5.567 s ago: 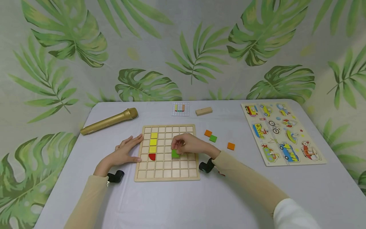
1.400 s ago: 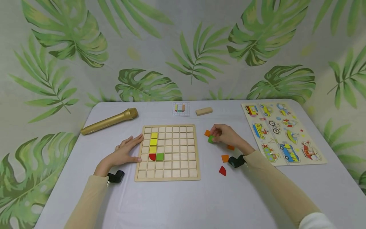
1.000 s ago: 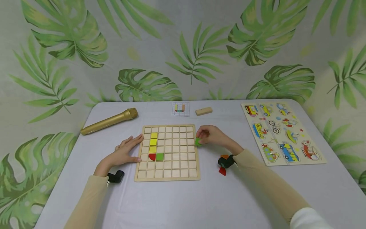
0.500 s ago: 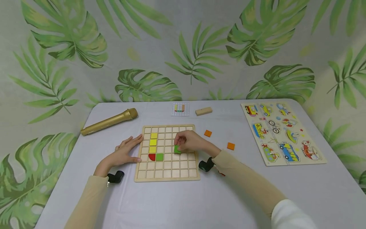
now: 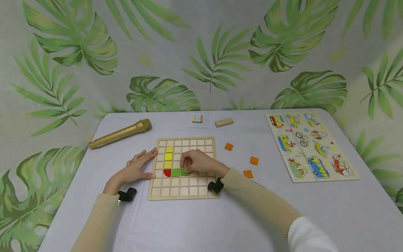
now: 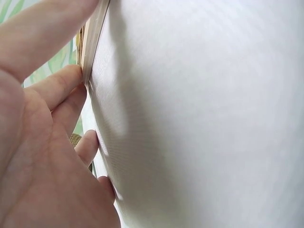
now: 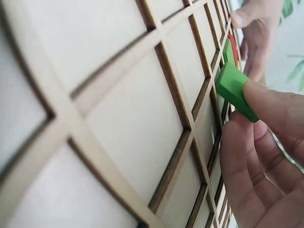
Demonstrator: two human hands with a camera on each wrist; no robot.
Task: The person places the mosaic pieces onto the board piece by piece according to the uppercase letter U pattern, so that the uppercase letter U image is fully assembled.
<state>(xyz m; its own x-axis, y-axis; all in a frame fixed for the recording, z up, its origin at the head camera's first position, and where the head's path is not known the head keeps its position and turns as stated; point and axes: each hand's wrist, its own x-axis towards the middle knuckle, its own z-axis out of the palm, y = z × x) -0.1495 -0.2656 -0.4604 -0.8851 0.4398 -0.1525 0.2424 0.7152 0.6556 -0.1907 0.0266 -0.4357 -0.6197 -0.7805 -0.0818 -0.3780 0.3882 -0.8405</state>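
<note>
Head view: the right hand (image 5: pixel 196 163) pinches a green tile (image 5: pixel 184 171) over the grid board (image 5: pixel 184 194) — just right of the placed green square (image 5: pixel 175 172). Left wrist view: the left hand (image 6: pixel 42 156), fingers straight, braces the board's left edge. Right wrist view: the tile sits tilted between fingertips (image 7: pixel 266 102), the placed square just beyond it.

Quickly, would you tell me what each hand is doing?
Left hand: open, resting against the wooden grid board.
Right hand: pinching a green square tile.
</note>
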